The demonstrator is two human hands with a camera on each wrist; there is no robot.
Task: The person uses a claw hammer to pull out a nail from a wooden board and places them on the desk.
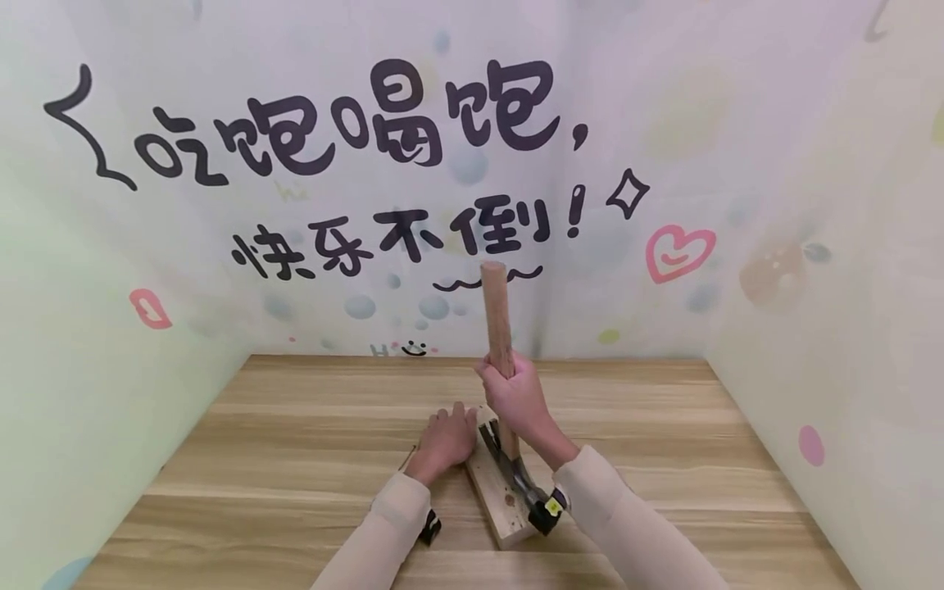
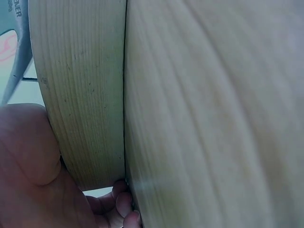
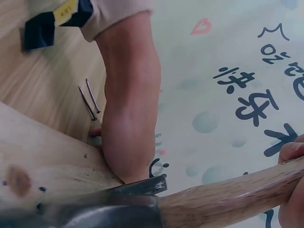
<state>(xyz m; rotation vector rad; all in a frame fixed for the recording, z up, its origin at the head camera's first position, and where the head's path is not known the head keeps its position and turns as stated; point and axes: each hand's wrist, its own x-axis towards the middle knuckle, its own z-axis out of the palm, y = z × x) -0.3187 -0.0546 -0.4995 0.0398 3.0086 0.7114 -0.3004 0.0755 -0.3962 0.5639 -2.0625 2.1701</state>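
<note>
Hammer (image 1: 509, 442) over board (image 1: 492, 496) on table (image 1: 295, 459); nails (image 3: 88, 103) left.

Bright, even head view, dimmer bluish left-wrist view with blurred tabletop (image 2: 228, 114), glinting hammer head (image 3: 95, 216)

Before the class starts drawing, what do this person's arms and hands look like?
The left sleeve and right sleeve are long, plain and cream. The left hand and right hand wear no gloves. By each cuff is a dark device marked yellow.
</note>
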